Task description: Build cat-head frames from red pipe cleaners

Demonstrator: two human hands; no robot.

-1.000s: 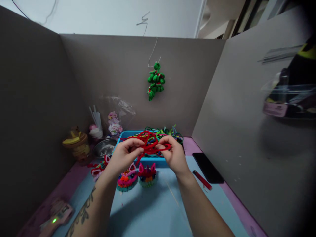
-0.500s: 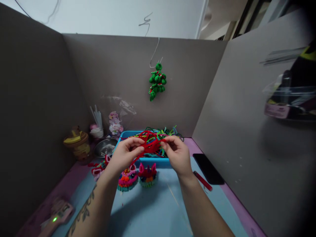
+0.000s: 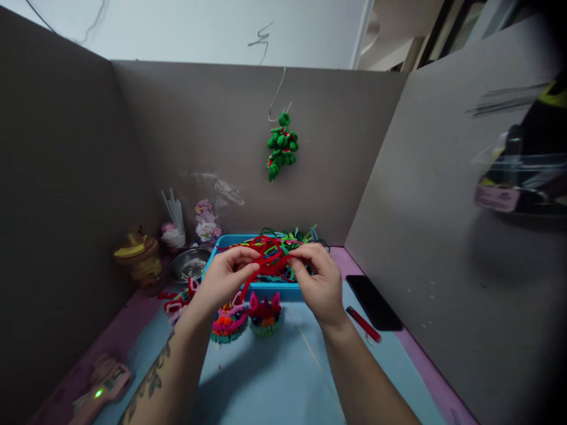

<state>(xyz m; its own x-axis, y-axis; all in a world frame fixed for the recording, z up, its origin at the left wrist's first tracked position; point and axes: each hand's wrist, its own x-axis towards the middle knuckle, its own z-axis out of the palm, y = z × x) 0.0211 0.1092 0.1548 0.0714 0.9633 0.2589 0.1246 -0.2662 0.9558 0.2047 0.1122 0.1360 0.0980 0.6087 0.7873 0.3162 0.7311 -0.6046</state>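
Between my two hands, a red fuzzy craft stem (image 3: 273, 264) is held in loops above a blue tray (image 3: 283, 291). My left hand (image 3: 230, 270) pinches its left side between thumb and fingers, and one red end hangs below that hand. On the other side, my right hand (image 3: 318, 277) pinches the stem with thumb and forefinger. Tangled stems in several colours (image 3: 305, 237) fill the tray behind. Below the hands sit two fuzzy animal heads with ears, a pink one (image 3: 230, 321) and a red and green one (image 3: 264, 316). My left forearm partly covers another red and pink fuzzy piece (image 3: 177, 307).
A black phone (image 3: 374, 302) and a red pen-like tool (image 3: 364, 324) lie at right. Along the left stand a metal bowl (image 3: 188, 265), a brown and yellow pot (image 3: 139, 260) and a pink device with a green light (image 3: 104, 392). A green fuzzy tree (image 3: 282, 144) hangs at the back.
My right hand has shifted and turned slightly, its fingers drawn closer along the red stem. The red end under my left hand now hangs more steeply. Both hands keep their pinch.
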